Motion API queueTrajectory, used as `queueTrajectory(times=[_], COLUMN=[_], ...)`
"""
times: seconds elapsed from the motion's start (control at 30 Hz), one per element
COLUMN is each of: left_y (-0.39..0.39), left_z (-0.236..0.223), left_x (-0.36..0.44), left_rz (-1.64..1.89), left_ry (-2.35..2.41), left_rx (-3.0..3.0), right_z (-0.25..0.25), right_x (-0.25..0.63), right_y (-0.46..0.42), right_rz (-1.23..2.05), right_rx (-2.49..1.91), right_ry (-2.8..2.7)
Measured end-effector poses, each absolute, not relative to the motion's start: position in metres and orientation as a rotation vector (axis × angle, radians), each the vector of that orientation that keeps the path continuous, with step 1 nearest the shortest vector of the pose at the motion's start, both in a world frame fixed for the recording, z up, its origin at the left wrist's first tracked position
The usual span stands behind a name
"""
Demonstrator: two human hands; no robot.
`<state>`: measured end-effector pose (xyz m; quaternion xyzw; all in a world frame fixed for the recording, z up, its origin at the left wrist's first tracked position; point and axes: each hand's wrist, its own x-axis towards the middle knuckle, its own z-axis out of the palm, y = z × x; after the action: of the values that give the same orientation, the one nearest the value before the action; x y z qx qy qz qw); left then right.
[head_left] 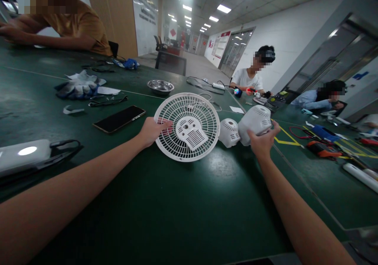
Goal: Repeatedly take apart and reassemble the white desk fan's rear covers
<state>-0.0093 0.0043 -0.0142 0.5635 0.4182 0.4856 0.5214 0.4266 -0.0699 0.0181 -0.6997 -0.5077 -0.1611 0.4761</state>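
My left hand [153, 132] grips the left rim of a round white fan grille [188, 127], thumb in front and fingers behind it. The grille is tilted up, with a slotted plate at its centre facing me. In my right hand [262, 139] is a white plastic fan housing [255, 122], rounded and with vent slots at the top. Between the grille and that piece sits a smaller white vented cover [229, 132]; whether it touches either one I cannot tell.
A black phone [119, 119] lies left of the grille, near gloves [78, 86] and a cable. A metal bowl [160, 87] stands behind. At right are an orange-and-black meter [323, 150] and yellow tape lines. Several people sit around the green table [165, 217].
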Motion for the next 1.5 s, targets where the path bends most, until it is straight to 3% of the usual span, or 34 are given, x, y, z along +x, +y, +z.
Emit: queueTrajectory(times=[0.17, 0.5, 0.77, 1.17, 1.5], left_y=[0.001, 0.001, 0.000, 0.006, 0.005], left_z=[-0.009, -0.007, -0.007, -0.014, -0.013], left_x=[-0.006, -0.004, -0.005, -0.005, -0.007], left_rz=[1.178, 1.175, 1.182, 1.204, 1.174], left_ry=[1.020, 1.027, 0.985, 0.982, 1.005], left_rx=[1.252, 1.201, 1.226, 1.221, 1.234], right_z=[-0.002, 0.033, 0.020, 0.015, 0.017], right_x=[0.438, 0.407, 0.360, 0.461, 0.467], right_y=[-0.057, -0.056, -0.063, -0.055, -0.055], right_rz=[0.031, -0.197, -0.047, -0.213, -0.254], right_rx=[-1.756, -1.369, -1.696, -1.677, -1.574], right_ry=[-0.956, -0.963, -1.108, -0.928, -1.013])
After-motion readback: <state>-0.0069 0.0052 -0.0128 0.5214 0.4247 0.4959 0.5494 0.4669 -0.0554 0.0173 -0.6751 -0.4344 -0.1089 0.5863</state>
